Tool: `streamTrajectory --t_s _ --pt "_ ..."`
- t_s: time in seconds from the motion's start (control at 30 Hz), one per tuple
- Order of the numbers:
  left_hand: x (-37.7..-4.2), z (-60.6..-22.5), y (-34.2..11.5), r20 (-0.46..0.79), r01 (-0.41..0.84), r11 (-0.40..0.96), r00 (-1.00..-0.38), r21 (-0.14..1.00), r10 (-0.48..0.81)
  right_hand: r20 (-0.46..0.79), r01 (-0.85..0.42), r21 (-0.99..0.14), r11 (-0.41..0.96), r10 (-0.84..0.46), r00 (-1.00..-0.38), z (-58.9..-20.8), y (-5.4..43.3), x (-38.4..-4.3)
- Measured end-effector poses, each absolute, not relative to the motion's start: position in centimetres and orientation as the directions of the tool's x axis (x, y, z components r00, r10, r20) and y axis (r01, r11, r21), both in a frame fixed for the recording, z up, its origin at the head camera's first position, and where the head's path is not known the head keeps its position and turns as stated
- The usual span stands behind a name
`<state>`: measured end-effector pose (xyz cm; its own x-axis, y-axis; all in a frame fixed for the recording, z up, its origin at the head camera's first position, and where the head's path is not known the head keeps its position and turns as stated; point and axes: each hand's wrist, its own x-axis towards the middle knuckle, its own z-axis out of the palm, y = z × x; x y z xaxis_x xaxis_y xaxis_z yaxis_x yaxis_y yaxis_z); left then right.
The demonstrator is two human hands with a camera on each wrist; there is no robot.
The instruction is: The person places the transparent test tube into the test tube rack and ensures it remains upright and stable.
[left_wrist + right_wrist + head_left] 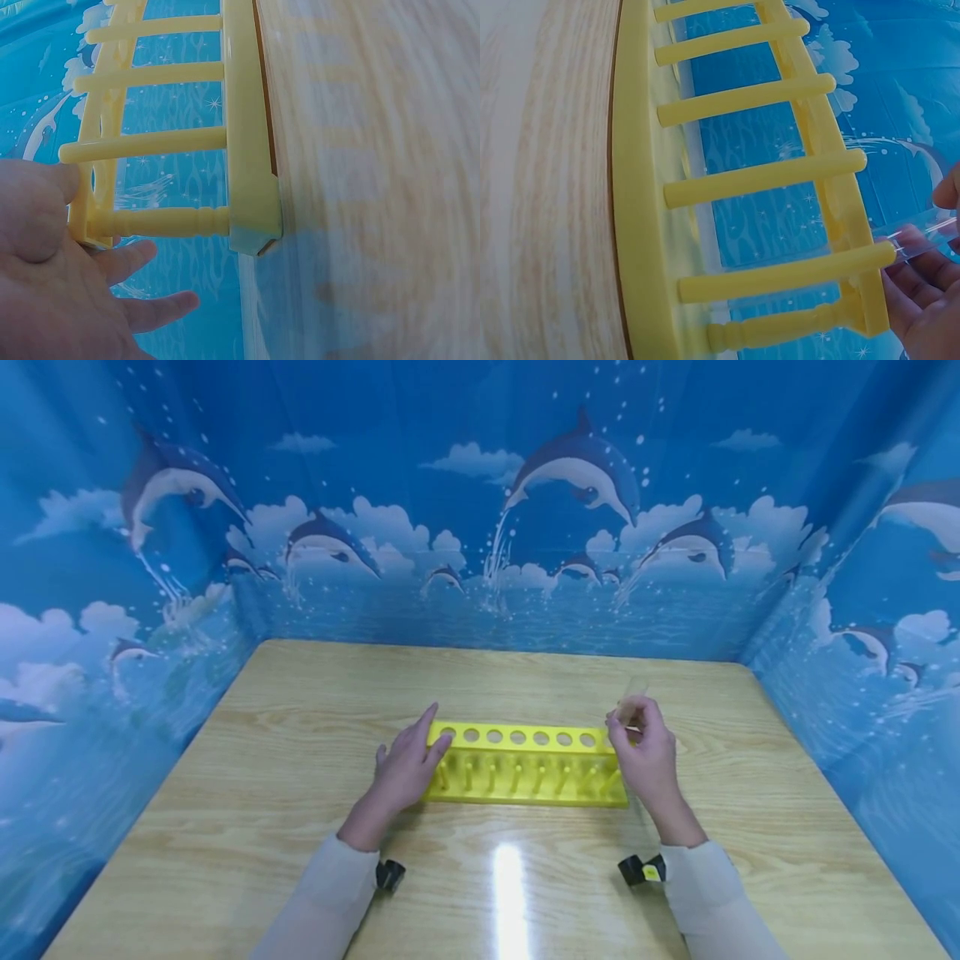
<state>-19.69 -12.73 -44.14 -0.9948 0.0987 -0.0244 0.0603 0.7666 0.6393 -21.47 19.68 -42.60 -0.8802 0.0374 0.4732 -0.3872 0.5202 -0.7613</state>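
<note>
A yellow test tube rack (pixel 525 748), with a row of round holes along its top bar and upright pegs beneath, stands lengthwise on the table. My left hand (pixel 405 764) grips its left end, thumb on the near side of the top bar; in the left wrist view the other fingers (pixel 161 309) stretch out beyond the rack's end. My right hand (pixel 647 747) pinches a clear test tube (pixel 636 687) at the right end. In the right wrist view the tube (pixel 930 232) slants through the top bar behind an end peg (pixel 795 276), its lower part faint.
The wood-grain table (pixel 315 702) carries the rack near its middle, with a bright light reflection (pixel 510 893) in front. A blue dolphin-print curtain (pixel 420 602) borders the back and sides. Black wrist cameras (pixel 390 876) sit at both cuffs.
</note>
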Motion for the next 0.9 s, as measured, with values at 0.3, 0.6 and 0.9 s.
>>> streamTrajectory --t_s 0.3,0.6,0.9 --pt "-19.62 -44.12 -12.63 -0.023 0.055 0.770 -0.996 0.636 0.090 0.470 -0.384 -0.755 0.532 0.031 -0.882 -42.66 19.69 -21.51" --pt "-19.62 -44.11 -12.65 -0.023 0.055 0.769 -0.996 0.637 0.091 0.465 -0.380 -0.748 0.544 0.021 -0.885 -42.60 19.66 -21.44" --pt "-19.75 -44.18 -12.69 -0.026 0.054 0.762 -0.995 0.645 0.092 0.447 -0.365 -0.752 0.548 0.018 -0.894 -42.79 19.74 -21.66"
